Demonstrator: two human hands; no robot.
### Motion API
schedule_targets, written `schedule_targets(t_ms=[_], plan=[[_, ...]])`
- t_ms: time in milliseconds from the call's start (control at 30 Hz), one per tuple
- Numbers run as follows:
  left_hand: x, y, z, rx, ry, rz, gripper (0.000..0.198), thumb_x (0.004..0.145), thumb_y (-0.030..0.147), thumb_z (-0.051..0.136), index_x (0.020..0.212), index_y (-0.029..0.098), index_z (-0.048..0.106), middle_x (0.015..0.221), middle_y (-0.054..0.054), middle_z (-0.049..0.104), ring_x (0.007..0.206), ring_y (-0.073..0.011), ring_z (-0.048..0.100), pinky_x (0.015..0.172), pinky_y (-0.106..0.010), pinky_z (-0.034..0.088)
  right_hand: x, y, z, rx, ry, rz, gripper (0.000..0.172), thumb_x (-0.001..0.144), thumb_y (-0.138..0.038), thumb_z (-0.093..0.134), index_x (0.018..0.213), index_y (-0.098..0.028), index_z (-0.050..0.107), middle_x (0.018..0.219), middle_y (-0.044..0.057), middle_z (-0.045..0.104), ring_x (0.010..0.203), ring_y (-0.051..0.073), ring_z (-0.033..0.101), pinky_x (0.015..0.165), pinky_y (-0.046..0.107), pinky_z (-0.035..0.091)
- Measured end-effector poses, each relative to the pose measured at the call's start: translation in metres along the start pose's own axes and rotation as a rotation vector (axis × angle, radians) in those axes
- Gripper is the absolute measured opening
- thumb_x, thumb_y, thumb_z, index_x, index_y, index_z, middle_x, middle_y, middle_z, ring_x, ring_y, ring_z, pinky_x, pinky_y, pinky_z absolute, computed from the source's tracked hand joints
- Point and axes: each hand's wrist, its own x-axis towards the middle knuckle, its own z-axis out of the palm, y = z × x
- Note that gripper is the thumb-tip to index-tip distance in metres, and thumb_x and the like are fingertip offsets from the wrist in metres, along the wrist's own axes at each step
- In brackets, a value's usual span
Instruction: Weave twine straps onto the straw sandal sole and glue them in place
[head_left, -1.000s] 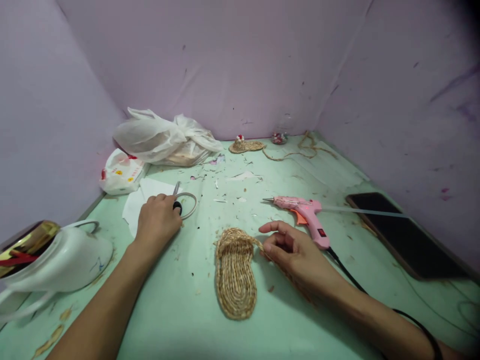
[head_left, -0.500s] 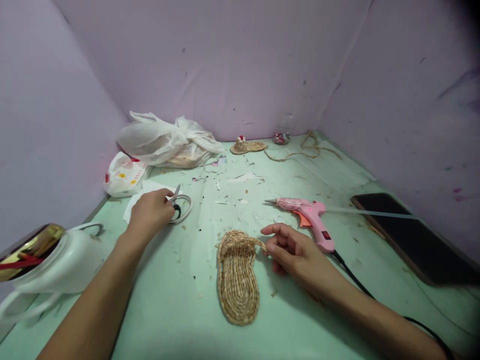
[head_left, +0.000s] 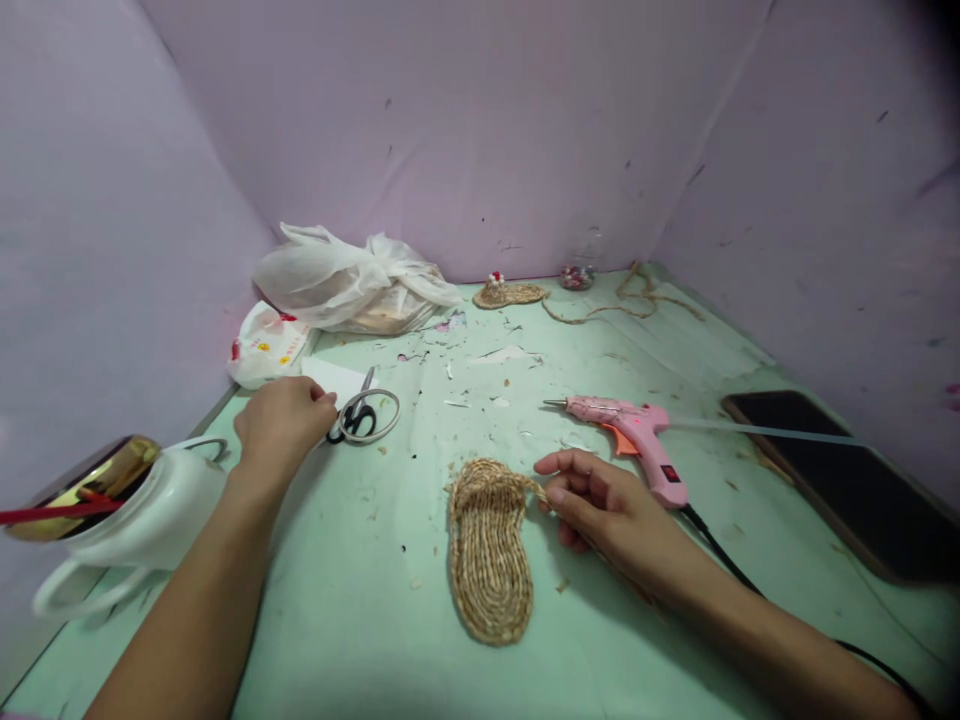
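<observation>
No readable lettering or numbers anywhere. Red and yellow print on the white packet (head_left: 268,343), too small to decipher.

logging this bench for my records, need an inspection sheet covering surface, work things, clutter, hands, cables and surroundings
surface: green tabletop, strewn with small scraps
work things: woven slipper-shaped piece lying flat, strand leading off its right edge; pink glue gun on its side; scissors with pale ring over them
clutter: tied white bag, dark phone, white handled vessel
hands: left hand beside scissors, contact unclear; right hand pinches strand
cables: black cable from glue gun's handle, partly hidden by right forearm
surroundings: marked purple walls; co-workers: nothing seen
</observation>
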Motion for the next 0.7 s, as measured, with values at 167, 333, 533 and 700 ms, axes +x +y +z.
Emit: schedule_targets(t_ms=[167,333,533,700], plan=[[0.006,0.002,0.017,-0.077,-0.114,-0.004,0.015,0.057,0.028,0.055,0.060,0.018,0.067,0.068,-0.011,0.068,0.071,-0.0272,0.061,0.052,-0.029,0.038,0.001,0.002,-0.001,-0.028,-0.022,0.006,0.021,0.068,-0.027,0.060,0.087,-0.018,0.053,0.058,-0.005,0.049,0.045,0.008,0.047,0.044,0.022,0.034],[0.027,-0.008,0.022,-0.199,-0.066,-0.028,0.029,0.065,0.028,0.046,0.075,0.013,0.068,0.067,-0.009,0.069,0.059,-0.0186,0.062,0.049,-0.023,0.042,0.001,0.001,-0.001,-0.027,-0.019,0.016,0.023,0.068,-0.028,0.059,0.087,-0.017,0.052,0.061,-0.005,0.049,0.045,0.007,0.046,0.044,0.021,0.034],[0.030,-0.022,0.017,-0.186,-0.059,-0.010,0.047,0.075,0.042,0.035,0.091,0.010,0.066,0.076,-0.012,0.070,0.061,-0.0198,0.063,0.052,-0.026,0.045,0.003,0.004,-0.001,-0.027,-0.041,0.033,0.023,0.068,-0.029,0.059,0.087,-0.018,0.052,0.061,-0.004,0.050,0.045,0.007,0.047,0.043,0.021,0.035],[0.008,-0.003,0.020,-0.056,-0.151,0.110,0.035,0.064,0.041,0.050,0.083,0.018,0.069,0.086,-0.014,0.070,0.082,-0.0325,0.062,0.060,-0.033,0.043,0.002,0.001,-0.002,-0.002,-0.028,0.057,0.018,0.066,-0.027,0.060,0.080,-0.018,0.053,0.059,-0.004,0.050,0.044,0.007,0.047,0.040,0.020,0.034]])
